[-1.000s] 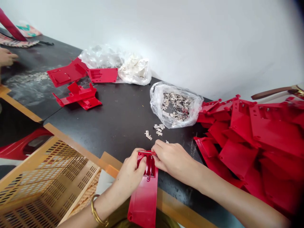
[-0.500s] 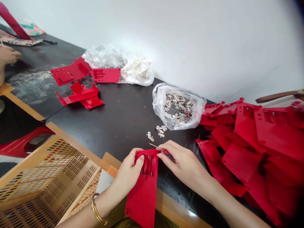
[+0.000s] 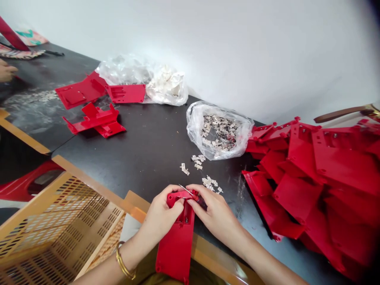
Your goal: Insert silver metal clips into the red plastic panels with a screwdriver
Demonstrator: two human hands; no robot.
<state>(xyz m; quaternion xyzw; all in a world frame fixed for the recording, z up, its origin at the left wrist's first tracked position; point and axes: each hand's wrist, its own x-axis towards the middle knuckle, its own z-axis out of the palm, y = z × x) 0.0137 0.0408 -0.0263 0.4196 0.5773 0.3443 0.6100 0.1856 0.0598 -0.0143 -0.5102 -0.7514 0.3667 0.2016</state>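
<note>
My left hand [image 3: 165, 211] grips the top of a red plastic panel [image 3: 175, 249], its thumb at the battery slots with small metal contacts. My right hand [image 3: 215, 209] is closed round the dark-and-red handle of a screwdriver [image 3: 198, 196]. The thin metal shaft points left across the panel's top edge, close to my left fingers. Its tip lies beside my left fingers; whether it touches a contact I cannot tell. Loose metal contact plates [image 3: 210, 183] lie on the black table just beyond my right hand. More contact plates [image 3: 197, 161] lie a little farther off.
An open clear plastic bag [image 3: 191, 126] of metal contacts stands ahead. A large pile of red panels [image 3: 299, 194] covers the right side. Several red panels [image 3: 126, 94] and more bags [image 3: 170, 85] lie far left. A yellow crate [image 3: 68, 186] stands lower left. Another person's hand [image 3: 6, 72] shows at the left edge.
My right hand has moved left with the screwdriver, in over the panel's top edge beside my left thumb. Contact plates once hidden by that hand now show. The view has shifted slightly.
</note>
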